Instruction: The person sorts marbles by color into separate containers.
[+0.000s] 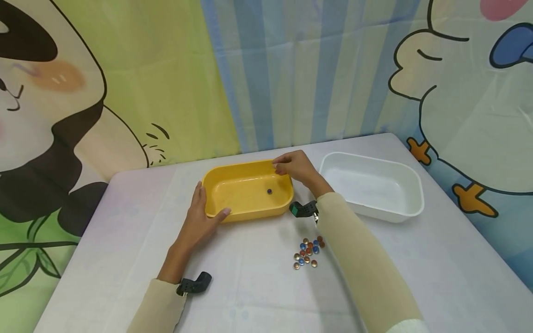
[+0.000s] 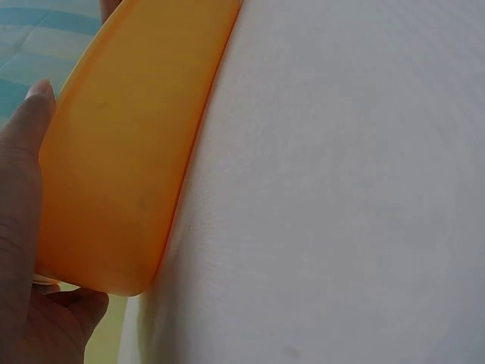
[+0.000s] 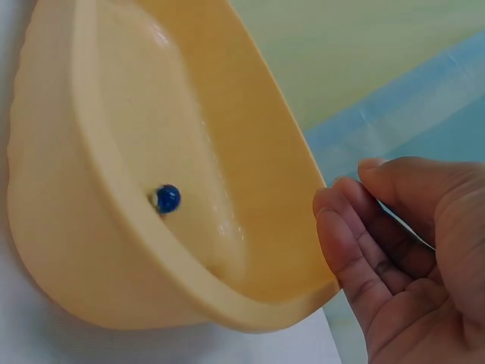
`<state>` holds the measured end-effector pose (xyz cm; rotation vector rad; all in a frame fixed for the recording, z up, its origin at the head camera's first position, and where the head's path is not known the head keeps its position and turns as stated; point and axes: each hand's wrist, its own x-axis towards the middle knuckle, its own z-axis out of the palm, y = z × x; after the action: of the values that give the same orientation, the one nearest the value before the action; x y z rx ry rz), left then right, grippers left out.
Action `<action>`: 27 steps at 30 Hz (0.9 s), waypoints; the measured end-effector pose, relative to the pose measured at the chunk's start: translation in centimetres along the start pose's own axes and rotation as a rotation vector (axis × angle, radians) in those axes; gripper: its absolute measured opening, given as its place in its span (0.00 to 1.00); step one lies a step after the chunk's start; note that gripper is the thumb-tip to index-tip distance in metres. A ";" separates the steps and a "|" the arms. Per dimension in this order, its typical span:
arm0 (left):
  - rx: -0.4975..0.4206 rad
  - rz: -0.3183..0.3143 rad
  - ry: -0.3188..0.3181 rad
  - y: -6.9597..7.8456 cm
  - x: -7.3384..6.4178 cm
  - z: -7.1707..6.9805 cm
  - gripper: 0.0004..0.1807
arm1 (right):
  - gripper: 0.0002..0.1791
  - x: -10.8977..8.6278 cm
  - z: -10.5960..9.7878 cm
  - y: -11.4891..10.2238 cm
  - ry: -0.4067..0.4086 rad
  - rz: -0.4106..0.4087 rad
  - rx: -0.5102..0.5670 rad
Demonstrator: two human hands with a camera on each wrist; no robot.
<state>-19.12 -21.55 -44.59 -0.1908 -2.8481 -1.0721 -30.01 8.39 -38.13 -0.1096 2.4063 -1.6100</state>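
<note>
A yellow rectangular tray (image 1: pixel 250 214) stands on the white-covered table. My left hand (image 1: pixel 200 222) grips its left end, the thumb against the near side and the fingers round the outer left wall. At the tray's far right corner is my right hand (image 1: pixel 293 167), fingers loosely bent. In the right wrist view, nothing shows between the thumb and fingers of that hand (image 3: pixel 409 250). One small dark blue bead (image 3: pixel 167 199) lies on the tray floor. Several shiny brown and blue beads (image 1: pixel 309 252) are scattered on the cloth, left of the right forearm.
A white rectangular tray (image 1: pixel 374 210) stands to the right of the yellow one, partly behind the right forearm. Printed curtains (image 1: pixel 291 83) with cartoon figures hang along the table's back and sides. Each wrist wears a black band with a device (image 1: pixel 195 283).
</note>
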 end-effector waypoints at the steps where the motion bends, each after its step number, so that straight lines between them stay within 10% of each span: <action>1: 0.001 0.000 -0.001 0.0 0.0 0.0 0.60 | 0.13 -0.1 0.0 0.0 0.001 0.000 -0.003; 27: -0.001 -0.005 0.016 0.1 -0.2 0.1 0.61 | 0.12 -8.5 -2.8 0.8 -0.066 -0.240 -0.037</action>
<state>-18.92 -21.44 -44.66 -0.1753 -2.8358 -1.0704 -22.38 12.93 -36.51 -0.4673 2.4491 -1.6296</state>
